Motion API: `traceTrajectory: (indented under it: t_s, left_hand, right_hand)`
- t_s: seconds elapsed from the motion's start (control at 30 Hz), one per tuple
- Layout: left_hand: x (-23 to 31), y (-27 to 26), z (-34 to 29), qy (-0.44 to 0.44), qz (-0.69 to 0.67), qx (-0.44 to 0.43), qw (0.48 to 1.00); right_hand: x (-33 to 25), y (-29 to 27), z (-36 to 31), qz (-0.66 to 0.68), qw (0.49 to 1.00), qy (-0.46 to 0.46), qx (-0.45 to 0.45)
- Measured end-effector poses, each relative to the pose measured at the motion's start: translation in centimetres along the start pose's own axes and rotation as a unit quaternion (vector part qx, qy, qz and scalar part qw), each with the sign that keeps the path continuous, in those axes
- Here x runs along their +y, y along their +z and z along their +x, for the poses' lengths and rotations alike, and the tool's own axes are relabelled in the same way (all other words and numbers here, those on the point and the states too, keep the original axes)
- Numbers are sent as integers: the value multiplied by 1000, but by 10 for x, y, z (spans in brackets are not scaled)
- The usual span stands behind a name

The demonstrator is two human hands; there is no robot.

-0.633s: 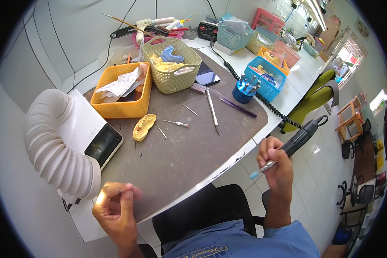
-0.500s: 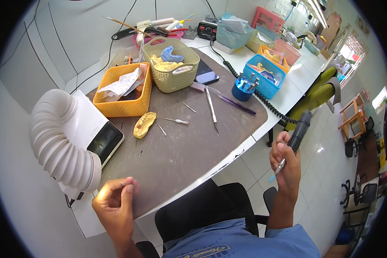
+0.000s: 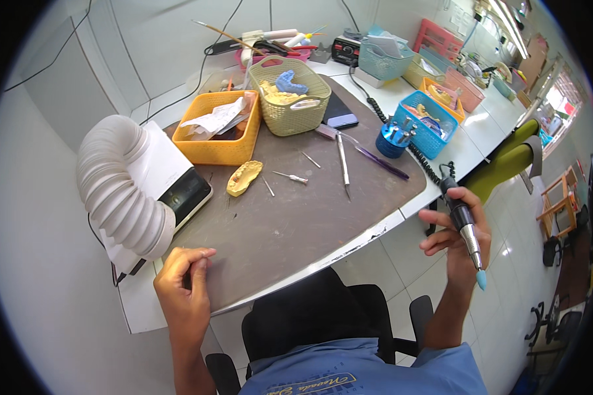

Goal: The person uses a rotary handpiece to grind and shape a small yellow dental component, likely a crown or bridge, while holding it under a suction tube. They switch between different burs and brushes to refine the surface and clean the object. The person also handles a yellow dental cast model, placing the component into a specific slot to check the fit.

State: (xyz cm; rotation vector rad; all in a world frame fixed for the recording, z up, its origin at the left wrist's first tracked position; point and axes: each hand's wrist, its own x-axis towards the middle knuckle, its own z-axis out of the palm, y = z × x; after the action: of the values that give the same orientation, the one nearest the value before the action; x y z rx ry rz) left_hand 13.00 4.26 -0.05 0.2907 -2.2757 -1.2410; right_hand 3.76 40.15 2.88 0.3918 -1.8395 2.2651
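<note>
A: Which thing is the largest there?
B: The bench (image 3: pixel 141 317), and on it the white hose unit (image 3: pixel 99 187). I give every place from this unit.
A: And after these?
B: The orange basket (image 3: pixel 214 155) stands behind the hose unit and to its right; the olive basket (image 3: pixel 296 120) is farther in the same direction.
A: Please tell me of the hands.
B: The left hand (image 3: pixel 183 284) is just beside the hose unit's open end. Its grip is closed in a pinch; whether something small is inside, I cannot tell. The right hand (image 3: pixel 456 263) is far to the right of the unit, past the bench edge. Its grip holds the black handpiece (image 3: pixel 460 216) loosely, with some fingers spread away.
A: How does the handpiece lie?
B: It lies across the right grip, its long axis running toward the person.
A: And the smaller things?
B: The yellow dental cast (image 3: pixel 245 179) lies to the right of the hose unit, well apart from both grips, but nearer to the left one. Smallest is the handpiece's pale blue tip (image 3: pixel 481 280), which points away from the cast.
</note>
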Motion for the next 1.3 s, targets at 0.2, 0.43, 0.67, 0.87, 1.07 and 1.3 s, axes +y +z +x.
traceTrajectory:
  t_s: [0.2,0.43,0.67,0.87,1.07,1.3]
  left_hand:
    - [0,5,-5,-20,9,38,999]
    - [6,4,-2,-51,34,28,998]
    - [8,2,6,-65,33,-5,997]
    - [3,7,-1,-143,-38,52,988]
    - [16,11,9,-80,50,25,995]
    - [16,22,15,-43,125,59,989]
  right_hand:
    - [-36,23,41,-444,883,-60,-144]
    - [-10,79,91,-680,618,-334,-212]
    - [38,91,118,-643,646,-255,-325]
    - [65,88,137,-586,680,-280,-341]
    - [68,84,134,-593,684,-247,-346]
    - [60,74,143,-590,706,-296,-259]
